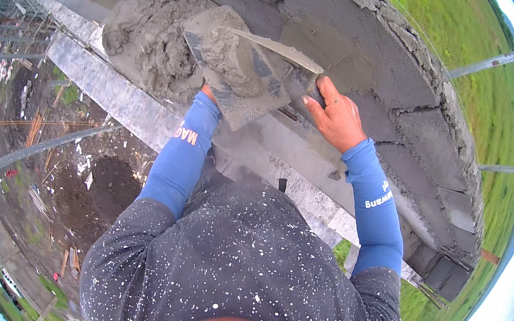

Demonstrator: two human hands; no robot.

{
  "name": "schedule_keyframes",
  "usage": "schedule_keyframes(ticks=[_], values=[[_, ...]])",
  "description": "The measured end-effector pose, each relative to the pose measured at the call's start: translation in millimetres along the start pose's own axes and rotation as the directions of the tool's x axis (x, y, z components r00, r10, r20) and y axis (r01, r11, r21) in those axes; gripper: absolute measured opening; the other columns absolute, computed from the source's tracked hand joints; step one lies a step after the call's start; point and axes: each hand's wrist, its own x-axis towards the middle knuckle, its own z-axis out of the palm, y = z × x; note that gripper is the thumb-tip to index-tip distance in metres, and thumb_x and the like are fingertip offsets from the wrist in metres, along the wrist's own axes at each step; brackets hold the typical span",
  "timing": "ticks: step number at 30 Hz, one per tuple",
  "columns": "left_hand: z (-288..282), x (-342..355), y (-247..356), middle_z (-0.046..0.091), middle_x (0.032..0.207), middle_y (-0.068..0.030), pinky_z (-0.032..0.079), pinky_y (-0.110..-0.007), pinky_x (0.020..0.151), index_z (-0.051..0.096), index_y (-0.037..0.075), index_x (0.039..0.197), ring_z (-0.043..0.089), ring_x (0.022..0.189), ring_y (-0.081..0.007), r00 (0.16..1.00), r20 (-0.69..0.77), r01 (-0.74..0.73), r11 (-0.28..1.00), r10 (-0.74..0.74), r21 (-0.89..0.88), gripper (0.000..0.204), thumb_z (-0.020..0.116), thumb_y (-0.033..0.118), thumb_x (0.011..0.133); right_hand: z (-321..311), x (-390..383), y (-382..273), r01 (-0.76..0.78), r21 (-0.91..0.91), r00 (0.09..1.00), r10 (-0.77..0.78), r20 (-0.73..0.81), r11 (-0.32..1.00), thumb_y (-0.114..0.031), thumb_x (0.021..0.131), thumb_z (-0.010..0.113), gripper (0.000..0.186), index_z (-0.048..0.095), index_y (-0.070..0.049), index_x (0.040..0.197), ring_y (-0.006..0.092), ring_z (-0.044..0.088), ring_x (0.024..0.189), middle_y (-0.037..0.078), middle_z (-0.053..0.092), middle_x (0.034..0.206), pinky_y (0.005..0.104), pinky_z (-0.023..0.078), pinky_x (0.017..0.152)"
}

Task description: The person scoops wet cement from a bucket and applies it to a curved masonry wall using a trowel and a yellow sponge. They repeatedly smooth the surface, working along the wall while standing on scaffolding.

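Observation:
A heap of wet grey mortar (143,35) rests on the ledge beside a block wall (421,143). My left hand (207,93) is closed on a flat mortar board (254,105), largely hidden beneath it; a lump of mortar sits on the board. My right hand (334,115) grips the handle of a steel trowel (290,54), whose blade lies across the top of that lump. A smooth patch of fresh mortar (324,43) shows on the blocks above the trowel.
A long pale plank walkway (103,95) runs diagonally under me. Metal scaffold poles (36,157) cross at the left, above muddy ground (104,186) with scattered debris far below. More poles (497,59) jut past the wall toward grass (490,113) on the right.

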Motion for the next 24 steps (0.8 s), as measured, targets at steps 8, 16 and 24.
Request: schedule_keyframes(ticks=[8, 16, 24], values=[[6.4, -2.7, -35.2, 0.055, 0.156, -0.0129, 0.044, -0.051, 0.120, 0.048, 0.011, 0.156, 0.055, 0.140, -0.0340, 0.995, 0.024, 0.096, 0.994, -0.097, 0.053, 0.059, 0.040, 0.049, 0.112, 6.6, -55.2, 53.8, 0.020, -0.218, 1.000, -0.015, 0.024, 0.976, -0.028, 0.100, 0.068, 0.028, 0.051, -0.007, 0.106, 0.0431, 0.068, 0.086, 0.017, 0.069, 0.089, 0.0536, 0.053, 0.073], [19.8, 3.6, -60.6, 0.054, 0.156, -0.0130, 0.044, -0.052, 0.120, 0.048, 0.011, 0.157, 0.055, 0.140, -0.0341, 0.980, 0.062, 0.176, 0.973, -0.187, 0.150, 0.059, 0.040, 0.048, 0.112, 46.1, -86.8, 105.6, 0.072, -0.112, 0.997, -0.076, -0.032, 0.991, -0.023, 0.096, 0.071, 0.024, 0.054, -0.007, 0.100, 0.0411, 0.067, 0.091, 0.016, 0.068, 0.091, 0.0546, 0.052, 0.078], [0.7, -41.5, -80.0, 0.054, 0.156, -0.0131, 0.043, -0.052, 0.120, 0.047, 0.010, 0.157, 0.055, 0.140, -0.0342, 0.958, 0.024, 0.275, 0.941, -0.285, 0.197, 0.059, 0.040, 0.048, 0.112, 82.6, -65.8, 103.6, 0.128, -0.124, 0.961, -0.154, -0.231, 0.984, -0.018, 0.089, 0.076, 0.023, 0.060, -0.009, 0.102, 0.0356, 0.065, 0.089, 0.010, 0.065, 0.089, 0.0495, 0.048, 0.076]])
